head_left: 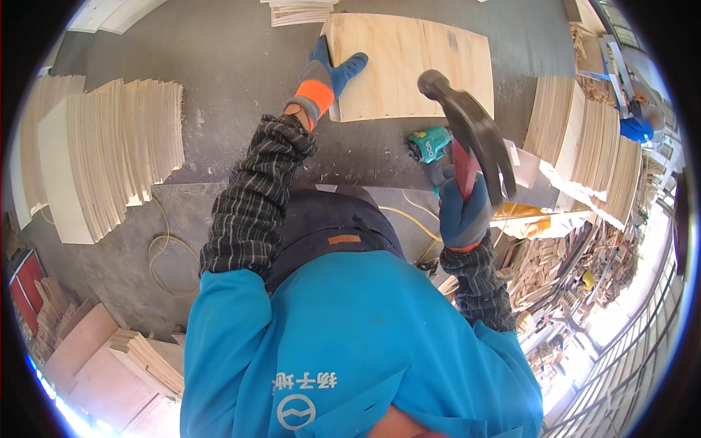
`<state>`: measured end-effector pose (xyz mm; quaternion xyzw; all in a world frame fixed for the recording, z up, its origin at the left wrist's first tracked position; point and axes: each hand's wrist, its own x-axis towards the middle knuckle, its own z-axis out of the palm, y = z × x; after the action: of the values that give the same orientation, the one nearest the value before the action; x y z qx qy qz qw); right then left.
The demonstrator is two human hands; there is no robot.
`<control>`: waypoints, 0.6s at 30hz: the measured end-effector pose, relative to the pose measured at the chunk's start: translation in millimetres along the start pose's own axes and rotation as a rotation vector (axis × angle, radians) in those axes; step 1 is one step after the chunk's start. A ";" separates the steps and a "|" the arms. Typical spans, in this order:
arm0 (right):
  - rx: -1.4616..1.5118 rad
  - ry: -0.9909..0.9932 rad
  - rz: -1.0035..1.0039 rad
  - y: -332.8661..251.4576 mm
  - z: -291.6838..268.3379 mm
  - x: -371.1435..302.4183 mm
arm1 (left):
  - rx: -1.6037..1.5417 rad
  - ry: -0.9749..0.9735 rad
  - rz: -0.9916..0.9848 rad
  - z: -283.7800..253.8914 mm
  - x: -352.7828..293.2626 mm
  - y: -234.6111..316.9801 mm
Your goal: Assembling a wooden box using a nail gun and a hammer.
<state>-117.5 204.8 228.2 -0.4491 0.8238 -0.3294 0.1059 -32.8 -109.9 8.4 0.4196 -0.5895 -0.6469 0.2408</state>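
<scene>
A light plywood box or panel (pixel 409 73) lies on the dark worktable in front of me. My left hand (pixel 330 73), in a blue glove with an orange cuff, rests on its left edge, thumb spread over the top and the other fingers along the side. In my gloved right hand (pixel 465 212) I grip a claw hammer (pixel 475 131) by its reddish handle. The hammer is raised, its dark head toward the camera above the panel's right end. Behind the hammer, a teal power tool (pixel 431 144) lies on the table near the panel's front edge, partly hidden.
Stacks of thin plywood boards stand at the left (pixel 117 146) and right (pixel 584 139) of the worktable (pixel 241 51). Another small stack (pixel 299 11) sits at the far edge. A yellowish hose (pixel 157 252) coils on the floor, and scrap wood (pixel 562 270) is heaped at the right.
</scene>
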 end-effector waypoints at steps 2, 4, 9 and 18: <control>-0.115 -0.038 0.065 24.9 19.2 -22.0 | -0.015 -0.015 -0.029 5.9 -3.6 2.4; -0.302 -0.323 0.246 37.6 28.6 -15.1 | -0.029 -0.010 -0.057 6.9 -3.4 5.6; -0.128 -0.256 0.260 3.9 2.0 -0.9 | -0.114 -0.092 -0.055 2.9 -5.7 12.8; -0.258 -0.328 0.204 14.4 33.5 -7.1 | -0.063 -0.124 0.015 6.1 -5.5 21.6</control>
<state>-107.3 201.0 192.6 -0.4207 0.8720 -0.1314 0.2128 -38.8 -106.1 30.4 0.3663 -0.5860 -0.6879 0.2218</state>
